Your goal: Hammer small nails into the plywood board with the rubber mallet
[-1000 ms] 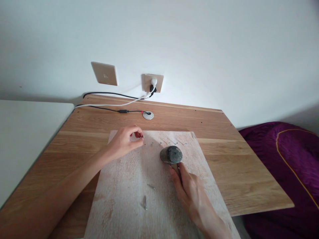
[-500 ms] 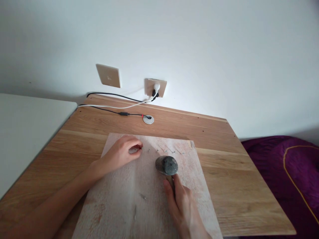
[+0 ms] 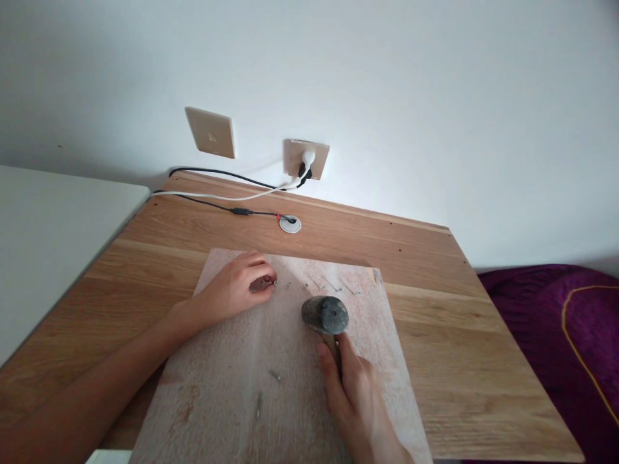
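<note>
My left hand (image 3: 242, 281) rests near the far left part of a whitish wooden board (image 3: 232, 361), thumb and fingers pinching a small nail (image 3: 275, 283). The handle of a mallet with a dark, rounded head (image 3: 333, 314) is wrapped in my right hand (image 3: 355, 390), its head held over the middle of the board. Between and beyond the hands, several nails (image 3: 339, 289) stand in a row in the board, some tilted. Two loose nails (image 3: 275, 374) lie on the board nearer to me.
Under the board is a wooden desk (image 3: 464, 361) against a white wall. Cables (image 3: 240, 211) run along its back to a wall socket (image 3: 316, 154) and a round grommet (image 3: 290, 224). A white surface (image 3: 58, 225) adjoins at left, purple fabric (image 3: 532, 316) at right.
My view has shifted slightly, so the wall fittings and desk appear a little higher. Both hands keep their holds, and the mallet head stays over the board with hardly any movement.
</note>
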`<state>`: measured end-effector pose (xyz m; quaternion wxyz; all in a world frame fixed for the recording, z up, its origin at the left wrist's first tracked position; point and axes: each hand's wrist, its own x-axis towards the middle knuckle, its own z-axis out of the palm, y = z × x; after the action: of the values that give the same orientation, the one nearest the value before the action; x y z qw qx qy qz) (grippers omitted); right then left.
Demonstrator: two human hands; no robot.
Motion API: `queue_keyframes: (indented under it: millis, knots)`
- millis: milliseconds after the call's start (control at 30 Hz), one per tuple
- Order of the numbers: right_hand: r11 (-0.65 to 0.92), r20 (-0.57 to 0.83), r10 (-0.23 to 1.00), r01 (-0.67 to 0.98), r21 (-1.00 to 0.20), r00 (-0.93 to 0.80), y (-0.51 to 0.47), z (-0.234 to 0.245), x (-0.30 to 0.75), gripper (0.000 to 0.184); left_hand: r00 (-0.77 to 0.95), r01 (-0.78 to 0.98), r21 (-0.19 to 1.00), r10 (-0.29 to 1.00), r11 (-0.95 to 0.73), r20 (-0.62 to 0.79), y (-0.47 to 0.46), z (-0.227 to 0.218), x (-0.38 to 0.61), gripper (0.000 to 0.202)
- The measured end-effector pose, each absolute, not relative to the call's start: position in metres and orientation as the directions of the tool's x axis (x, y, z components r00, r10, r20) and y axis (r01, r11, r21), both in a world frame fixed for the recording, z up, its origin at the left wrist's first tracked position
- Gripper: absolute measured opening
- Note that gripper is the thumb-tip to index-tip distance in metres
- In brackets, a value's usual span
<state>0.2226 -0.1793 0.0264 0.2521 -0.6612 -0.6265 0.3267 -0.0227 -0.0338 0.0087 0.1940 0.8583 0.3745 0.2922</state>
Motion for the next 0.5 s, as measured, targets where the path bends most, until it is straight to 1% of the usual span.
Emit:
queue_keyframes:
  millis: [100,233,367,500]
  knots:
    - [-0.061,-0.102,0.994,0.668,-0.742,-0.023,-0.1778,0.0274,0.2235,0.038,0.556,0.542,0.532,0.752,-0.651,0.354,-0.0352,0.0103,-0.0219,0.01]
    - [-0.062,-0.097,0.995,0.637,-0.768,-0.019,-0.1764,0.0296,0.2227,0.036,0.558,0.546,0.537,0.757,-0.643,0.34,-0.0363,0.0114,-0.0216,0.011]
    - [-0.096,-0.132,0.991,0.601,-0.793,-0.016,-0.1752,0.0315,0.2216,0.035,0.556,0.525,0.534,0.742,-0.663,0.375,-0.0351,0.0074,-0.022,0.013]
    - [-0.108,-0.146,0.989,0.625,-0.773,-0.01,-0.1735,0.0325,0.2213,0.035,0.554,0.515,0.523,0.73,-0.679,0.402,-0.0332,0.0032,-0.0225,0.014]
